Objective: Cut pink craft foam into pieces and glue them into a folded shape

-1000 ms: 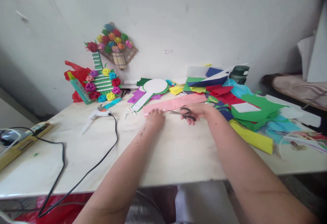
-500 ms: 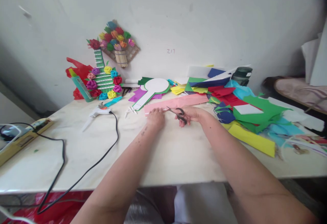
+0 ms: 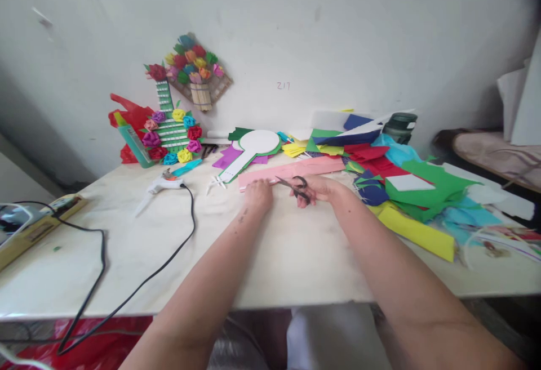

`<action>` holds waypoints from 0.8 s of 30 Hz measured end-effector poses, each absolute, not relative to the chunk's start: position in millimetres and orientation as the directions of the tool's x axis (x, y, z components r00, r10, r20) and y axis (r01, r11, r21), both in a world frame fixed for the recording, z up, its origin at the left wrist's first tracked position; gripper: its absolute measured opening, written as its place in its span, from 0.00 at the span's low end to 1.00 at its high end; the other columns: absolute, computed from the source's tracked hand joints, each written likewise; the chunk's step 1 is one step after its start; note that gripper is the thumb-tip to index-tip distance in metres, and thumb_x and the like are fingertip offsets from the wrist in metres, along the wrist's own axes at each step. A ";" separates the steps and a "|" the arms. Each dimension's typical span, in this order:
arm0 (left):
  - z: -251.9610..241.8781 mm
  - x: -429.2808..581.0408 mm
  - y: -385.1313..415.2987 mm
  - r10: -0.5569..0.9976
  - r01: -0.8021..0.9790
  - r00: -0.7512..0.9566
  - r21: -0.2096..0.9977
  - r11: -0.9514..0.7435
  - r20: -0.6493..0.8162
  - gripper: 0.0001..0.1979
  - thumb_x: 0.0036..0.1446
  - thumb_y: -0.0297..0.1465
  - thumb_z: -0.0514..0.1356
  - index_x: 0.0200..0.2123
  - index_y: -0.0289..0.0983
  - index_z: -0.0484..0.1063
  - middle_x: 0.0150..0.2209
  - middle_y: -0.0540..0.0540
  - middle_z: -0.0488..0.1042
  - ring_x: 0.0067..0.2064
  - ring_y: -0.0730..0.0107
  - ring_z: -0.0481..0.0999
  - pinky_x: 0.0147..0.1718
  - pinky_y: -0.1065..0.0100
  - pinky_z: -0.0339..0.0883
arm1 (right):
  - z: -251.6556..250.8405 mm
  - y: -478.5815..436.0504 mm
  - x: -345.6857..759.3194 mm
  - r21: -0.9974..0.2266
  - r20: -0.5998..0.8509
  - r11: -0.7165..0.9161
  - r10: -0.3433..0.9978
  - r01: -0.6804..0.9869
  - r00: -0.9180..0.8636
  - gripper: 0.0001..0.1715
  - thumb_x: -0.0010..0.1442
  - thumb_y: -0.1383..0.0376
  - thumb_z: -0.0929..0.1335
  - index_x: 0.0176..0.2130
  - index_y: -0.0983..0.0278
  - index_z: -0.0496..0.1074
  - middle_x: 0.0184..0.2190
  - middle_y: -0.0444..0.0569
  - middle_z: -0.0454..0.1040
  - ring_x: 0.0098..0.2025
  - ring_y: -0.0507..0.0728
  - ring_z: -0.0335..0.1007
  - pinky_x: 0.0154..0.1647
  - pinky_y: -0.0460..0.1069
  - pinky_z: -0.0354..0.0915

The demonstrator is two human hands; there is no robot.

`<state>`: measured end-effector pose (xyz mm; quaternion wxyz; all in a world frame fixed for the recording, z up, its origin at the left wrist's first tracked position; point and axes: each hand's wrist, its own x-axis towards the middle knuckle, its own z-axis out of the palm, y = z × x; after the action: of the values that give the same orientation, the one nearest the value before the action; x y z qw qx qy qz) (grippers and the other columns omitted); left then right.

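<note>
A long strip of pink paper [image 3: 302, 168] lies across the middle of the table. My left hand [image 3: 258, 194] is closed on its near left edge, fingers pressed down on it. In my right hand [image 3: 313, 188] is a pair of dark scissors [image 3: 301, 194], my fingers in the handle loops. The blades point left along the strip's near edge, close to my left fingertips; whether they touch the paper I cannot tell. Behind the strip lies a white and green paddle-shaped cutout [image 3: 258, 142], over purple paper [image 3: 226, 157].
A white glue gun [image 3: 163, 186] with a black cord lies at left, by a power strip [image 3: 42, 229]. A glue bottle [image 3: 134, 142] leans near a flower-trimmed guitar shape [image 3: 173, 128]. Coloured sheets [image 3: 439, 184] pile up at right, with a dark green jar [image 3: 399, 126] behind.
The view has shifted very slightly. Both hands, the scissors and the pink strip stay in almost the same place.
</note>
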<state>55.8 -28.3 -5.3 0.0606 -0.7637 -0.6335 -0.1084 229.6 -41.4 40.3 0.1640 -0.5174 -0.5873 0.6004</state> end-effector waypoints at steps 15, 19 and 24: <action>-9.4 68.6 -19.2 0.969 0.991 0.114 0.039 -0.126 0.221 0.14 0.56 0.25 0.46 0.41 0.33 0.69 0.39 0.38 0.72 0.42 0.59 0.71 0.39 0.60 0.62 | 35.8 -36.7 231.2 -0.869 -0.467 -0.313 0.777 0.384 -0.423 0.31 0.54 0.44 0.58 0.29 0.69 0.65 0.17 0.52 0.72 0.17 0.52 0.69 0.08 0.41 0.54; -7.1 67.6 -22.0 0.971 0.992 0.114 0.035 -0.124 0.211 0.15 0.57 0.25 0.44 0.42 0.33 0.68 0.40 0.38 0.72 0.43 0.59 0.70 0.39 0.60 0.62 | 27.4 -37.2 223.8 -0.876 -0.452 -0.314 0.797 0.366 -0.400 0.32 0.53 0.42 0.57 0.30 0.69 0.64 0.18 0.54 0.72 0.19 0.54 0.70 0.10 0.41 0.56; -10.3 64.8 -20.5 0.963 0.985 0.154 0.041 -0.167 0.221 0.16 0.59 0.26 0.43 0.43 0.34 0.67 0.40 0.38 0.71 0.43 0.59 0.70 0.39 0.60 0.61 | 16.6 -35.3 211.7 -0.880 -0.444 -0.323 0.823 0.349 -0.356 0.33 0.51 0.40 0.57 0.31 0.68 0.62 0.19 0.54 0.73 0.20 0.54 0.70 0.09 0.41 0.55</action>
<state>64.8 -20.5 -10.3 0.0566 -0.7574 -0.6431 -0.0982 211.7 -35.3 16.6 0.1929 -0.5337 -0.5487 0.6139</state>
